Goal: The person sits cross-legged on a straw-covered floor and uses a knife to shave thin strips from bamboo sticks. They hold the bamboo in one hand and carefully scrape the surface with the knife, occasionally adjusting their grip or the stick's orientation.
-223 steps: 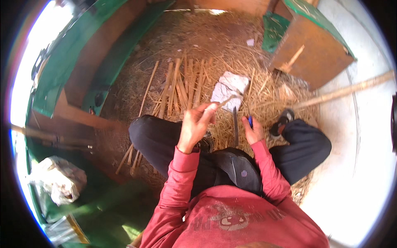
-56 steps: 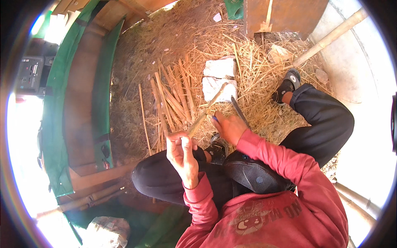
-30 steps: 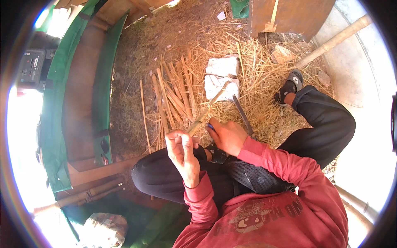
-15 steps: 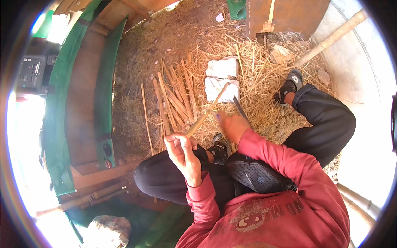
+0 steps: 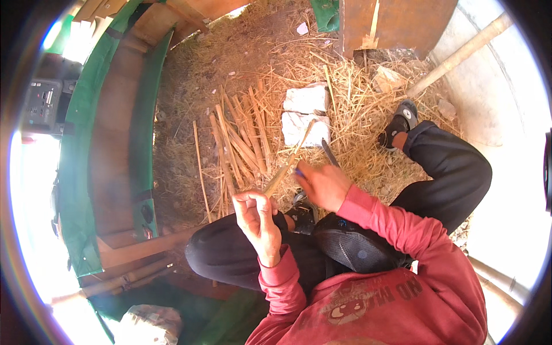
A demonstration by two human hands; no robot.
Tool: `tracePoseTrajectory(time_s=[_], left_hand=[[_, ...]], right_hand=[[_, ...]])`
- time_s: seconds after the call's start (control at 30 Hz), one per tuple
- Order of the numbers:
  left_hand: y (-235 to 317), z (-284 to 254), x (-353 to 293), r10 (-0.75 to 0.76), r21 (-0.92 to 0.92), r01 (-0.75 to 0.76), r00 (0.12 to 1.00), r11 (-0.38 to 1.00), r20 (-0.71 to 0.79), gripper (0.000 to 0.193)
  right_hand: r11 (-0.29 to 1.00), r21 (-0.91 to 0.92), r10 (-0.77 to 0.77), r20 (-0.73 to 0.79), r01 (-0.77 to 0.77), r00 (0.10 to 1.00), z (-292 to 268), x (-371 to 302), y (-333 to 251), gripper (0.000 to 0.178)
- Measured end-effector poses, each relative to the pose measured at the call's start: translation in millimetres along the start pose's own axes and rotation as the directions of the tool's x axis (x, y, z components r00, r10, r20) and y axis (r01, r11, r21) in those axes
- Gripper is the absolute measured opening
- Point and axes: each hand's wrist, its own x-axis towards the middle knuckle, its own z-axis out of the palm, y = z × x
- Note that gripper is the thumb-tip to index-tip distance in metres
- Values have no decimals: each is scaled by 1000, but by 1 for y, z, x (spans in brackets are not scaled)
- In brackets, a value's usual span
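My left hand (image 5: 257, 221) is closed around the lower end of a split bamboo strip (image 5: 282, 172), which slants up and away to the right. The strip's far end lies over the nearer of two white blocks (image 5: 292, 130). My right hand (image 5: 326, 187) grips a knife whose dark blade (image 5: 330, 153) juts out beyond the fingers; its handle is hidden in the fist. That fist is close beside the strip, just right of my left hand. Something small and blue shows at the right thumb, too blurred to name.
A pile of split bamboo pieces (image 5: 246, 135) lies left of the blocks. Straw and shavings (image 5: 362, 92) cover the ground around them. A brown board (image 5: 397, 26) stands at the back, a bamboo pole (image 5: 460, 54) leans at right, and green-edged panels (image 5: 80, 167) line the left.
My right hand and the knife have come slightly nearer to me, along the strip toward my left hand. My left hand keeps its hold on the strip, almost in place.
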Motion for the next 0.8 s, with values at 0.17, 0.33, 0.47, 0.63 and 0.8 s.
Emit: tracePoseTrajectory(time_s=[0.17,0.33,0.47,0.63,0.8], left_hand=[[2,0,0,-14,27,14,1000,1000,6,10],[-2,-6,2,-8,-49,7,1000,999,-26,11],[2,1,2,-30,-26,30,999,999,-11,12],[3,-2,1,-25,-12,25,1000,1000,-15,12],[1,-1,6,-23,3,23,1000,1000,-19,11]], right_hand=[[988,-147,52,-41,-58,998,22,8,18,26],[993,-89,76,38,-72,996,24,3,1,26],[975,-158,156,0,-154,988,28,13,36,23],[997,-73,22,-9,-22,1000,29,1,14,25],[982,-159,93,-70,-103,993,44,12,41,27]])
